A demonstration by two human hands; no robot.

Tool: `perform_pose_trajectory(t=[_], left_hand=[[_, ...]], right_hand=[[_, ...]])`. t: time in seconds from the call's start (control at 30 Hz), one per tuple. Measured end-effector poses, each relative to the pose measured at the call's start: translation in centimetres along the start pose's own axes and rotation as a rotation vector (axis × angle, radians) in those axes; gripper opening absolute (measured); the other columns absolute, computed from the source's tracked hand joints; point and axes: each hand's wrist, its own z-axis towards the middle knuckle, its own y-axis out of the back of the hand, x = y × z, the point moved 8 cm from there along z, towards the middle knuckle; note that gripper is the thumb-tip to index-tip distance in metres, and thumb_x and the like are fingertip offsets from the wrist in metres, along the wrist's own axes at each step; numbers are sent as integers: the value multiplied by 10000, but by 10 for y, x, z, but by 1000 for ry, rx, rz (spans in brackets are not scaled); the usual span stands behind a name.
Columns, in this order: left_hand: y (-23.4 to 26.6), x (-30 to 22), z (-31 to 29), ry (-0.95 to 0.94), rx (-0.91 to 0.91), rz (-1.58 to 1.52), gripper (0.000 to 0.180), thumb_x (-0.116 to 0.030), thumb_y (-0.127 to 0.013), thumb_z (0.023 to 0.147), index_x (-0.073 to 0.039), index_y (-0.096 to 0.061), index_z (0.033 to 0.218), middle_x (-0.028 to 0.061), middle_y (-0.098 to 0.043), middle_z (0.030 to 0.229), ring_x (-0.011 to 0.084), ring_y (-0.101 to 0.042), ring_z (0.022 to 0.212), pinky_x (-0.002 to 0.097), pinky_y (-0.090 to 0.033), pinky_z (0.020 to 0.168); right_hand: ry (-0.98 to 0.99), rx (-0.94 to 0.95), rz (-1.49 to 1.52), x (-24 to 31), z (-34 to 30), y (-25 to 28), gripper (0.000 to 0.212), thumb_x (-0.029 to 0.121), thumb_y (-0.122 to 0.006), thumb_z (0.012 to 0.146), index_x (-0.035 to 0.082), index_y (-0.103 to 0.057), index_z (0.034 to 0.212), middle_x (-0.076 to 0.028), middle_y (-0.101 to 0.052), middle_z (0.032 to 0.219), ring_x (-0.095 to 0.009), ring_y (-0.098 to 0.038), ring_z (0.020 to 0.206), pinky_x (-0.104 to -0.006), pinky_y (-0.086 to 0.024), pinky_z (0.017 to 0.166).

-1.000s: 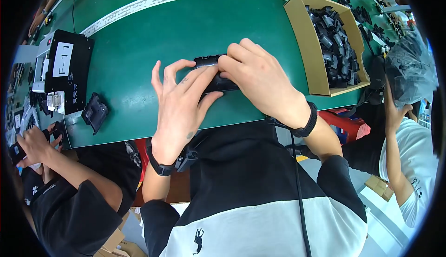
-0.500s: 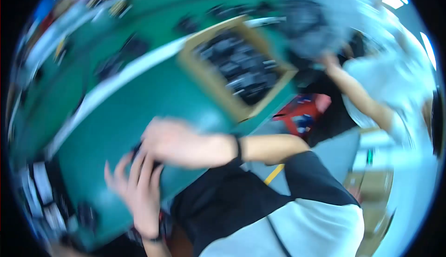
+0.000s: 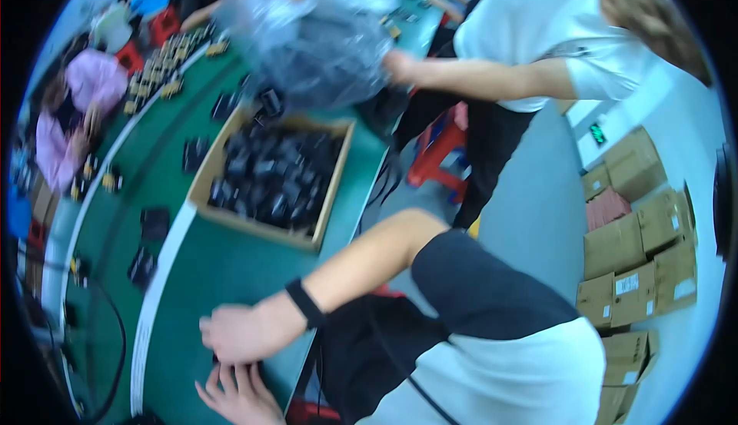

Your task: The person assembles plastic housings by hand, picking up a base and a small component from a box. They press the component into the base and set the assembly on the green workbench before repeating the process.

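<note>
My right hand (image 3: 247, 334) is low over the green worktop, its fingers curled down and mostly hidden behind the back of the hand. Just below it, my left hand (image 3: 240, 396) has its fingers stretched and apart, the tips close to the right hand. A small dark object shows only in part between the two hands; its kind cannot be made out. Beyond them stands an open cardboard box (image 3: 257, 231) full of small black plastic parts (image 3: 273, 175). A person at the far side holds a clear plastic bag (image 3: 327, 60) of dark contents over the box, with black pieces below its mouth.
A curved green conveyor (image 3: 127, 217) on the left carries scattered black parts. A white strip (image 3: 157, 302) divides it from my worktop. Several cardboard boxes (image 3: 615, 248) are stacked at right; a red stool (image 3: 438, 156) stands by the person's legs. Other people sit across the line.
My view has swung, so the box and the person now appear farther left. The bag is now over the box. My hands stay together, with the right above the left.
</note>
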Motion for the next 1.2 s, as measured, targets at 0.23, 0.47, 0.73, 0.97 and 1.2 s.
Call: perform_pose_trajectory(t=[0.23,0.47,0.73,0.97,1.2], left_hand=[[11,-3,12,89,80,-97,241,-165,-754,983,-43,-793,1187,105,-703,1248,352,-619,1194,650,-355,1232],[18,3,25,129,87,-218,189,-92,-751,939,-15,-764,1111,134,-699,1135,370,-615,1144,641,-374,1215],[10,25,25,138,105,-253,200,-17,-737,828,11,-702,1023,160,-657,982,417,-623,1035,594,-448,1140],[9,34,51,219,230,-399,88,-83,-753,866,-51,-694,923,127,-649,882,371,-639,891,478,-509,809],[-3,147,112,503,44,-173,123,-139,-741,949,-49,-775,1026,141,-771,992,353,-738,900,466,-556,767]], right_hand=[[-31,233,158,-6,9,-6,167,278,-762,827,128,-777,756,-71,-755,770,-296,-740,840,-381,-547,595],[-106,30,-36,-5,0,-2,140,243,-749,852,139,-773,762,-45,-757,765,-249,-749,769,-383,-523,565],[-129,382,95,21,13,-32,114,227,-737,865,144,-807,829,-32,-791,834,-215,-765,799,-366,-560,675],[-320,205,145,-18,-10,43,141,120,-713,880,123,-752,1015,-79,-705,1016,-270,-734,957,-394,-610,697],[-872,-74,-156,-121,-145,167,234,66,-776,928,71,-720,1155,-117,-695,967,-250,-685,794,-393,-548,710]])
